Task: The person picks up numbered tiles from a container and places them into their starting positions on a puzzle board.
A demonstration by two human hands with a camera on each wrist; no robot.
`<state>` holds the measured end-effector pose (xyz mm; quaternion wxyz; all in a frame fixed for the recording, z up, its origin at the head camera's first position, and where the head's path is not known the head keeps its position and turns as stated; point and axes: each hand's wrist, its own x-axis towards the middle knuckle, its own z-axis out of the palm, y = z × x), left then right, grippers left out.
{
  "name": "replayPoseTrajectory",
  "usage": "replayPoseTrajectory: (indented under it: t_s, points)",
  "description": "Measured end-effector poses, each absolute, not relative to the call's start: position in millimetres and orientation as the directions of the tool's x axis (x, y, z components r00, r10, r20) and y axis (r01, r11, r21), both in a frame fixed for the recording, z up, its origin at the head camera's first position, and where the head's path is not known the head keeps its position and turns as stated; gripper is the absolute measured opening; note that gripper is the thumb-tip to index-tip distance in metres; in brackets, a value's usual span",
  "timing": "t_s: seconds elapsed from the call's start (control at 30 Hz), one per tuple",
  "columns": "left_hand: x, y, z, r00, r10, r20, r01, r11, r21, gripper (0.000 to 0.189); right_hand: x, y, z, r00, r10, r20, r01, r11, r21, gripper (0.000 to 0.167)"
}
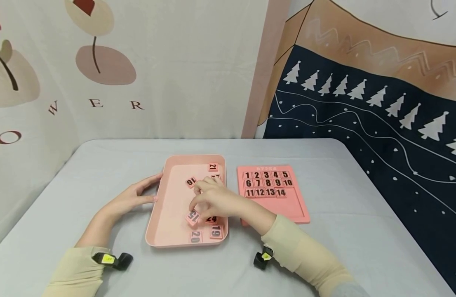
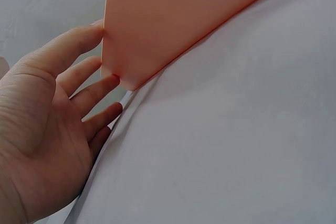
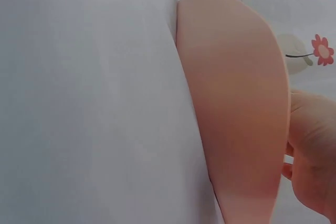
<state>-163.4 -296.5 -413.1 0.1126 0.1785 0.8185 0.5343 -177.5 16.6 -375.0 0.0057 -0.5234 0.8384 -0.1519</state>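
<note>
A shallow pink tray (image 1: 173,198) holds loose number tiles, among them a 16 tile (image 1: 191,182), a 21 tile (image 1: 212,167), a 19 tile (image 1: 216,232) and a 20 tile (image 1: 196,237). Reaching over the tray, my right hand (image 1: 217,200) pinches a tilted 15 tile (image 1: 192,217) at its fingertips; in the right wrist view the tray wall (image 3: 236,93) hides the fingertips. My left hand (image 1: 129,200) touches the tray's left side with spread, fairly straight fingers. In the left wrist view, the left fingertips (image 2: 113,80) lie against the tray's outer wall.
Right of the tray lies a pink number board (image 1: 283,208), with tiles 1 to 14 set in rows at its top and a bare recess below. A pale cloth covers the table (image 1: 346,247). Printed curtains (image 1: 198,74) hang behind it.
</note>
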Motion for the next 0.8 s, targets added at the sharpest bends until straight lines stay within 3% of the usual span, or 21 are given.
replayPoseTrajectory:
  t_s: [0.33,0.8]
  points:
    - [-164,-297,-413,-0.912,0.409,-0.004,0.158,0.362,0.919,0.069,-166,55,-363,-0.589,-0.734,0.340,-0.805,0.495,-0.327,0.032]
    - [-164,-297,-413,-0.913,0.409,-0.003,0.157,0.358,0.921,0.070,-158,133,-370,-0.787,-0.380,0.486,-0.592,0.686,-0.422,0.036]
